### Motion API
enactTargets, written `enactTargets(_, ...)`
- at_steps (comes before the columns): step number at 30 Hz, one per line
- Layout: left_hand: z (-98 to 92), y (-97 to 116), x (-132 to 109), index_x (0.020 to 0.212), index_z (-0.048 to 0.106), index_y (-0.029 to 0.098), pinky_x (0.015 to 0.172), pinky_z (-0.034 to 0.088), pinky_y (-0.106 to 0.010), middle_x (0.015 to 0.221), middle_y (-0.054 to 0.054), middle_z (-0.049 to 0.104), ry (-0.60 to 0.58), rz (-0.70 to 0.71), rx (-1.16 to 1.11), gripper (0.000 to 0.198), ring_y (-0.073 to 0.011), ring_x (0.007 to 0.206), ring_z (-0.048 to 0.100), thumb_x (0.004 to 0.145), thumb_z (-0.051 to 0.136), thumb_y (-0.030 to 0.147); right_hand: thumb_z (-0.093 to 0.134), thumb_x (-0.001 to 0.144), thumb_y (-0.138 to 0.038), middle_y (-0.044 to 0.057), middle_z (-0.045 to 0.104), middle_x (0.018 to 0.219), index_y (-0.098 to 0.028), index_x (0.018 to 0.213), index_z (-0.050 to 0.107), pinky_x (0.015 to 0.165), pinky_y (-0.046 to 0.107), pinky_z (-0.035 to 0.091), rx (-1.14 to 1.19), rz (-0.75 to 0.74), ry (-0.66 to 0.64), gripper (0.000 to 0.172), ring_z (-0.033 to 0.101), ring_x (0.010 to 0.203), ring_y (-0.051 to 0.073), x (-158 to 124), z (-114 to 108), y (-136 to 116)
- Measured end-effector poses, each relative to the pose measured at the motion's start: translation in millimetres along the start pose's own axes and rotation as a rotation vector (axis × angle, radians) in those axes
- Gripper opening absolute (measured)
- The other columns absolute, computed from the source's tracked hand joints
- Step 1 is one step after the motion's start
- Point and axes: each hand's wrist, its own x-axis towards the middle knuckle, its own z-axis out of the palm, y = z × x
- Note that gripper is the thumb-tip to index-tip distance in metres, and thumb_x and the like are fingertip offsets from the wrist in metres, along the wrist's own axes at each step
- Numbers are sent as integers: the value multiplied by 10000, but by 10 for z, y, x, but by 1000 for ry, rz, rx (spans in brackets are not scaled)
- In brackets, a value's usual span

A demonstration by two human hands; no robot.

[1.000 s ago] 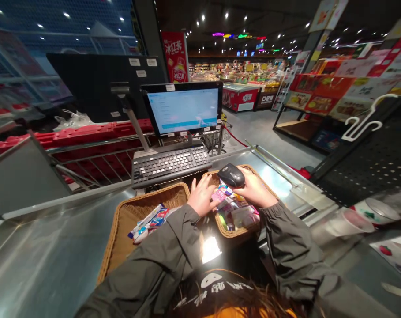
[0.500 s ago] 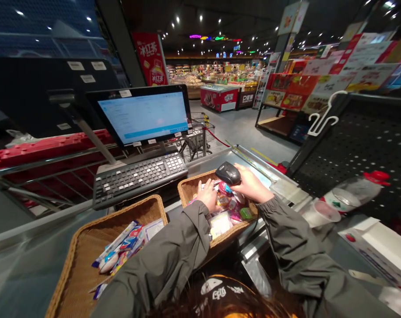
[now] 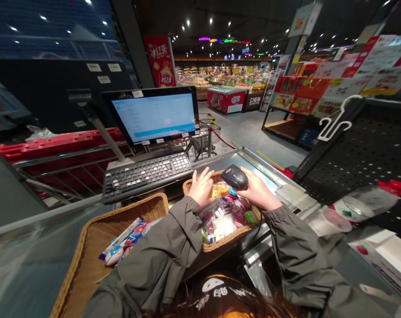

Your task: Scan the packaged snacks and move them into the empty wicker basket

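Two hands over basket: scanner gripped by right hand; packet touched by spread left hand. Scanning underway, seemingly; packet needs facing scanner.

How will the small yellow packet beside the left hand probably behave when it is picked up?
The yellow packet looks small and film-wrapped, so probably light and slightly floppy. Its glossy wrapper may slip in the left hand. It seems flat, so unlikely to roll.
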Motion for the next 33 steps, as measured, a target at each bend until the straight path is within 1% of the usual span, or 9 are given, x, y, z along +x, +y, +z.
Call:
enactTargets(3,-251,-166,-155,1032,630,177,1181,70,-674,1566,-145,346,93,-39,22,382,-363,1486,197,718,743,363,690,706,-290,220,569,1355,-125,1264,561,1118,587,320,-20,-16,2,596,450,1350,376,-9,20,-90)
enactTargets(5,-380,-264,-278,1037,614,183,1176,74,-677,1569,-145,340,148,-70,26,391,-359,1488,195,722,750,371,688,690,-286,215,569,1357,-127,1253,568,1114,597,323,-25,-30,1,598,446,1355,388,-12,48,-152)
enactTargets(9,-567,-416,-522,1070,599,199,1179,62,-663,1568,-144,340,256,-133,21,431,-358,1492,182,716,762,383,695,681,-324,176,598,1328,-156,1241,576,1116,599,329,-47,-84,9,597,450,1354,392,-13,132,-282)
enactTargets(12,-664,-509,-669,1093,597,209,1187,50,-641,1572,-140,331,320,-171,20,437,-352,1494,183,726,750,388,680,698,-340,151,615,1306,-183,1219,593,1117,585,344,-71,-125,26,551,457,1352,384,-14,192,-391)
enactTargets(16,-739,-615,-803,1100,591,215,1197,54,-614,1578,-128,324,393,-197,37,400,-326,1495,194,765,711,396,666,698,-345,134,621,1295,-202,1199,604,1110,592,355,-76,-143,34,525,466,1347,381,-22,242,-540)
enactTargets(19,-774,-677,-869,1109,582,219,1197,66,-610,1581,-130,316,436,-228,40,400,-331,1492,204,767,712,382,650,701,-328,140,616,1297,-192,1183,612,1104,596,361,-78,-171,26,502,464,1347,381,-44,273,-650)
enactTargets(24,-851,-768,-943,1145,568,226,1206,84,-580,1597,-122,284,511,-302,53,439,-326,1491,208,763,714,386,627,719,-274,128,591,1333,-206,1213,604,1135,593,315,-98,-263,-22,500,416,1384,366,-111,358,-881)
enactTargets(27,-897,-830,-977,1143,565,227,1205,97,-584,1597,-122,281,529,-324,83,440,-319,1488,222,765,712,396,607,717,-219,128,587,1335,-208,1229,601,1134,576,326,-90,-329,-45,512,405,1390,356,-145,414,-1052)
enactTargets(33,-904,-943,-1057,1141,564,227,1205,96,-593,1601,-129,269,546,-343,119,451,-320,1489,221,750,731,380,607,743,-237,131,548,1375,-207,1265,585,1140,601,306,-53,-384,-99,523,346,1421,366,-168,537,-1282)
